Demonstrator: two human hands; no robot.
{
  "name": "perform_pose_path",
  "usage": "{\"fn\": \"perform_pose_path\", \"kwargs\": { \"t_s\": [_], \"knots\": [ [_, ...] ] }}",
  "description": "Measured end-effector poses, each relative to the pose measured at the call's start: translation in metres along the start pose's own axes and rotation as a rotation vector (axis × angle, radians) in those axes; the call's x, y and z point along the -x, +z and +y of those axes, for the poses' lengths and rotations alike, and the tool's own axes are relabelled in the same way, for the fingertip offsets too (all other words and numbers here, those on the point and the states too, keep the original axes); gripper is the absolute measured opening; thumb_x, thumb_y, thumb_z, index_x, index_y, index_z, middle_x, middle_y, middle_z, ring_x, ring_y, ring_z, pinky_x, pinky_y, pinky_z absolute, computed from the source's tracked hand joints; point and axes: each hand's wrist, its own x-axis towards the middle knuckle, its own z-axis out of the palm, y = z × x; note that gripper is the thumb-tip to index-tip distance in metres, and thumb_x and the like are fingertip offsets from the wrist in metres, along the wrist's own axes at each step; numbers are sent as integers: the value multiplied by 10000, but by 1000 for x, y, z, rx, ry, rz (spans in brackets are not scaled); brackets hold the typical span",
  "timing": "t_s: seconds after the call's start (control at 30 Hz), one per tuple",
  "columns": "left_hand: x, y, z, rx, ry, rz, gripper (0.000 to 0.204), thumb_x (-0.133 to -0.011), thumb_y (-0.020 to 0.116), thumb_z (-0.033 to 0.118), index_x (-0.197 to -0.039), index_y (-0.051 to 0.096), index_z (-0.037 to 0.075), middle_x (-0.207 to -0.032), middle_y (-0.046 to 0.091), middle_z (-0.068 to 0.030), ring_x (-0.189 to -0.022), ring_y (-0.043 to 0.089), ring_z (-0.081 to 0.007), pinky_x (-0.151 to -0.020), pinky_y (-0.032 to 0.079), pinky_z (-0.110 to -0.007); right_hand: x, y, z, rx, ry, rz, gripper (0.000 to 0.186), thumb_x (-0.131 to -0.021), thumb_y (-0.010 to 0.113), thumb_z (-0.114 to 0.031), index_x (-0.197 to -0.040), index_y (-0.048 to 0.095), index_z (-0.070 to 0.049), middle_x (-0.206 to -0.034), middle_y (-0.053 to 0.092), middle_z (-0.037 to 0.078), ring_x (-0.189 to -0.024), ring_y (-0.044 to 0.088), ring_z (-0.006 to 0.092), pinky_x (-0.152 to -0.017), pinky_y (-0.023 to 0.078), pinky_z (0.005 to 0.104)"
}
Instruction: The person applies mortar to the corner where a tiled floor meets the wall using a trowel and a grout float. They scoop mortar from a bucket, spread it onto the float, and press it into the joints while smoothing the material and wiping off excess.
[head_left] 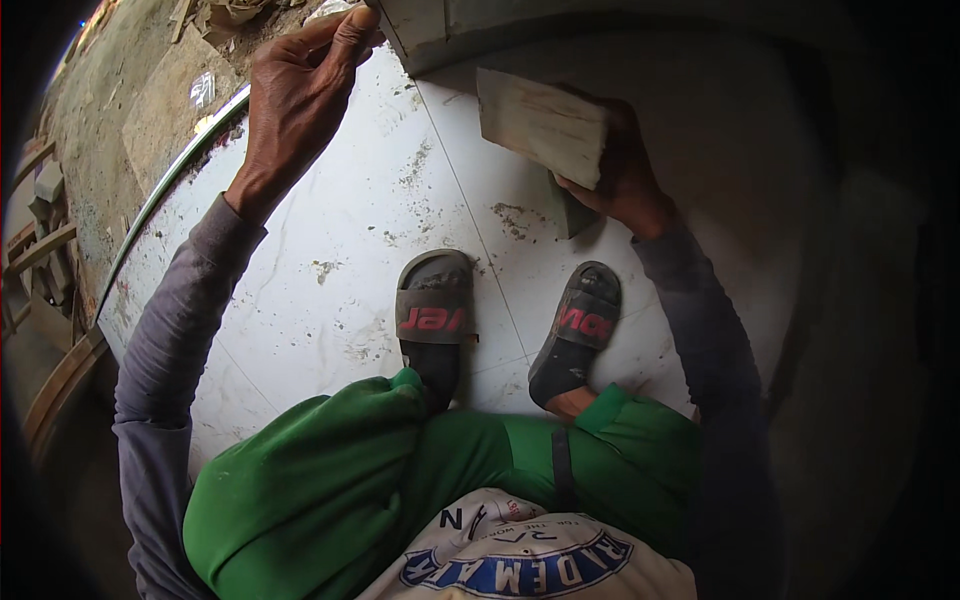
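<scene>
Here, the right grip (628, 165) clasps a pale slab (543, 122), which juts left. The left grip (303, 92) looks pinched; whether empty, I cannot tell.

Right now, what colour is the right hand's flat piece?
Flat piece: beige, streaked brown; head view.

I see a pale strip (160, 193) edging the white tiled floor (290, 230) on its left; past that side of the floor, my camera picks up rough ground (150, 125), clear plastic (203, 90), grey blocks (48, 182) and wooden planks (62, 388).
</scene>
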Motion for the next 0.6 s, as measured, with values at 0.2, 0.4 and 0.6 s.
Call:
{"fn": "perform_pose_path", "kwargs": {
  "t_s": [0.2, 0.4, 0.6],
  "knots": [
    [1, -1, 3, 21, -36, 6, 505, -1041, 602, 415, -1294, 675, -17, -1160, 743, -194, -1133, 713, -263, -1026, 565, -389, -13, 31, 36, 49, -80, -82, 795, -639, 867, -175, -1370, 581, -50, -1336, 601, 162, -1191, 576, 368, -1034, 465, 462],
    [-1, 12, 31, 10, -136, 111, 320, -1075, 580, 254, -1128, 758, -6, -1004, 778, -137, -980, 742, -229, -868, 618, -361, -13, 29, 63, 13, 84, -122, 699, -707, 856, -223, -1333, 603, -43, -1257, 633, 189, -1127, 608, 389, -1001, 481, 471],
    [0, 12, 26, -5, -108, 102, 332, -1077, 579, 260, -1131, 755, -16, -1002, 779, -132, -953, 741, -204, -854, 611, -347, -35, 41, 37, -1174, 786, 10, 448, -851, 746, -239, -1234, 656, -26, -1128, 667, 122, -990, 627, 265, -895, 498, 387]
  ]
}}
